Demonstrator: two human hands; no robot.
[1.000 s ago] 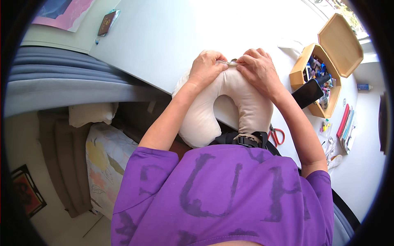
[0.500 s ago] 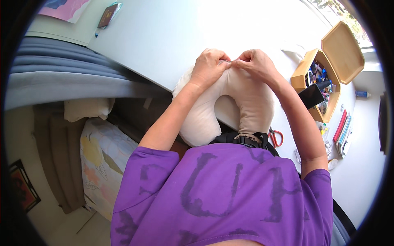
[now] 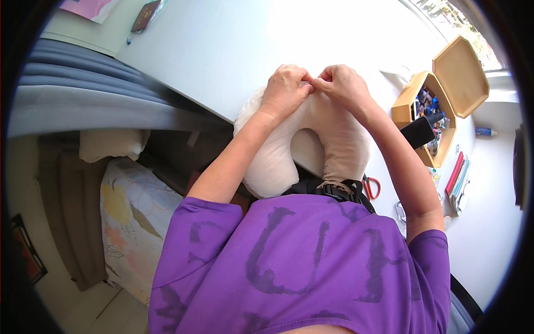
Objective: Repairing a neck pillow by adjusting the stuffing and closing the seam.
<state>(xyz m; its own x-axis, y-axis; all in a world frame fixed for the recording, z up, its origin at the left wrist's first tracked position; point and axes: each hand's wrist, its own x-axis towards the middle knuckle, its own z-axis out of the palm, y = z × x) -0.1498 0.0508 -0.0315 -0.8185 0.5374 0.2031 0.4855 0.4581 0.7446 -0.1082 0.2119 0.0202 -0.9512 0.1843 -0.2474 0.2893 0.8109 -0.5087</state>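
A cream U-shaped neck pillow rests at the table edge against my lap, its curved top away from me and its two ends toward me. At that far curve my left hand is closed, thumb and fingers pinching the pillow's edge. My right hand pinches the same edge from the other side, its fingertips meeting the left ones. Something thin and greyish shows at the pinched spot; the fingers mostly cover it, and I cannot make out what it is.
Right of me on the white table stands an open wooden box of small items, a black phone-like object leaning on it. Red-handled scissors lie nearer, books beyond. A bed is at left.
My fingertips have come closer together at the pillow's edge, covering more of the thin greyish thing between them. The pillow stays in nearly the same place.
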